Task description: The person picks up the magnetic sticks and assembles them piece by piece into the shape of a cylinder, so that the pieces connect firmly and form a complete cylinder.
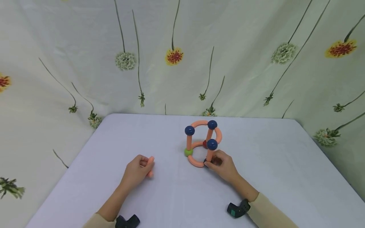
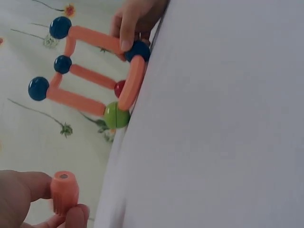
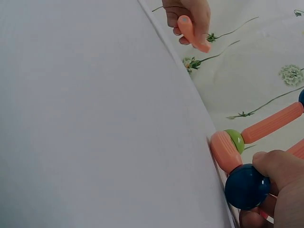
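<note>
My left hand (image 1: 136, 171) pinches a loose curved orange magnetic rod (image 1: 150, 167) above the table; its end shows a metal spot in the left wrist view. To the right stands a frame of orange rods and balls. Around its base are a green ball (image 1: 188, 152), a red ball (image 1: 205, 144) and a dark blue ball (image 3: 247, 186), with a curved rod (image 1: 195, 162) joining green to blue. Upright rods carry three blue balls (image 1: 189, 130) on top, linked by curved rods (image 1: 199, 123). My right hand (image 1: 223, 166) grips the base's blue ball, partly hiding it.
The frame stands on a white-covered table (image 1: 176, 196), whose far edge lies behind it. A pale curtain (image 1: 199, 28) printed with flowers hangs at the back. Dark devices (image 1: 239, 208) are strapped to both wrists.
</note>
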A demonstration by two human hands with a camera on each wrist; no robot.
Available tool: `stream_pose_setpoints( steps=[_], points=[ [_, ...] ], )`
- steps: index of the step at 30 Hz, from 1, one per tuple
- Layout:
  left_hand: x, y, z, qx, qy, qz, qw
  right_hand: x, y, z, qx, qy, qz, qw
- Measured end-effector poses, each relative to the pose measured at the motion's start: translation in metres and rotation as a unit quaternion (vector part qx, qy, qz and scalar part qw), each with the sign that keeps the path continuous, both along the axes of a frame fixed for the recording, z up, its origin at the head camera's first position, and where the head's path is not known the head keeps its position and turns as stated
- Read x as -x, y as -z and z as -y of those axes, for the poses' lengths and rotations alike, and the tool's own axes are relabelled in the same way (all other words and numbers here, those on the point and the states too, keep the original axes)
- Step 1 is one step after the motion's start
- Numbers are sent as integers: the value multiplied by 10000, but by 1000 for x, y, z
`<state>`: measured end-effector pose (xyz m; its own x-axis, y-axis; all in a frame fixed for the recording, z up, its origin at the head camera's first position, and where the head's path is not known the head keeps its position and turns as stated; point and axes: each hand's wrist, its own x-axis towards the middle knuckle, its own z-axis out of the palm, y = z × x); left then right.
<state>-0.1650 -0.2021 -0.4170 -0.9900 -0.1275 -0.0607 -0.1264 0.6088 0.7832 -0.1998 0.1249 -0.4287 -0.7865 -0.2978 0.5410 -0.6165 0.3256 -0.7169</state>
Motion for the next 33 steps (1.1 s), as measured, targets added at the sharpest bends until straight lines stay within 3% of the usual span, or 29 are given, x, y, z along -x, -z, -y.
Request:
stream_pose_setpoints(
  steps=[2,5,8,17,23,33],
  points=[
    [1,-2,-11,-547,-33,-48,9985,0,0,0,-18,9,15,10000],
    [3,-8,-30,-1396,44,72,9902,0,0,0,-23,-5,21,10000],
    [6,-18,-49,-1869,167,131,9822,1,1,0,-6,-19,-17,10000],
    [21,-37,-88,-2479,436,-215,9676,2,2,-1,-70,-95,-152,9998],
    [28,-47,-106,-2736,689,-132,9593,3,-1,0,-172,-4,-83,9998],
    [33,-55,-123,-3272,344,198,9441,-3,-3,1,-127,65,-96,9999]
  ],
)
